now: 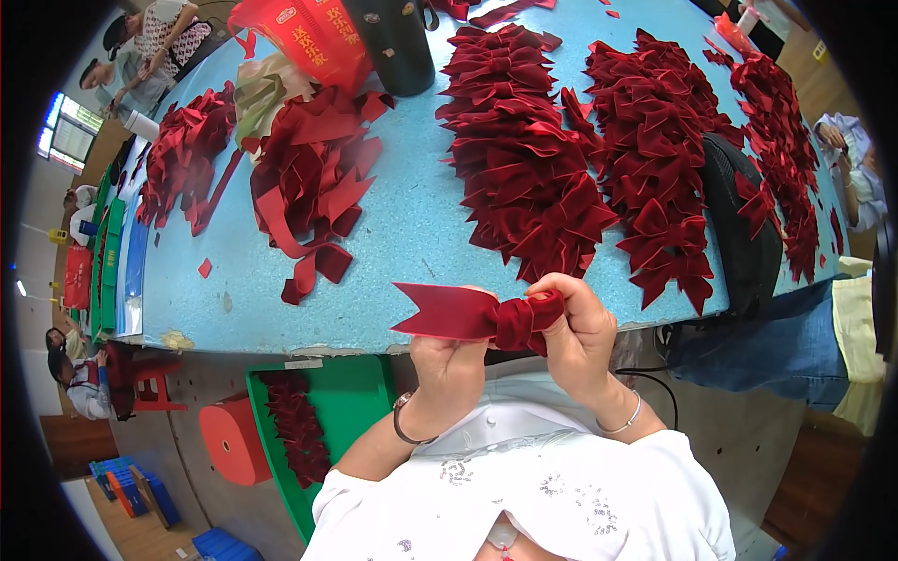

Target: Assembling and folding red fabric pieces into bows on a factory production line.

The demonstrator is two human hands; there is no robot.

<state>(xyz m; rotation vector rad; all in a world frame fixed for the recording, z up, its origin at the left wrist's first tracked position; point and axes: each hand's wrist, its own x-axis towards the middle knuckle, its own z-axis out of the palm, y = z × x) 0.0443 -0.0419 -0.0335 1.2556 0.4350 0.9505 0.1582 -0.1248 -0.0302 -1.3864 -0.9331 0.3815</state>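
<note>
Both my hands hold one dark red velvet ribbon bow point(517, 323) just in front of the table's near edge. My left hand point(451, 366) is closed on its underside, by the knot, and a notched tail sticks out to the left. My right hand point(582, 335) pinches the right side of the bow between thumb and fingers. Part of the bow is hidden behind the fingers. Beyond it on the table lies a thick row of finished-looking red bows point(524, 168). A loose pile of cut red ribbon pieces point(313, 178) lies to the left.
More bow rows point(655, 159) fill the table's right side, beside a black bag point(739, 224). A dark tumbler point(398, 47) and a red printed bag point(304, 37) stand at the back. Below left are a green tray point(360, 397) holding bows and a red roll point(234, 441). Other people sit around.
</note>
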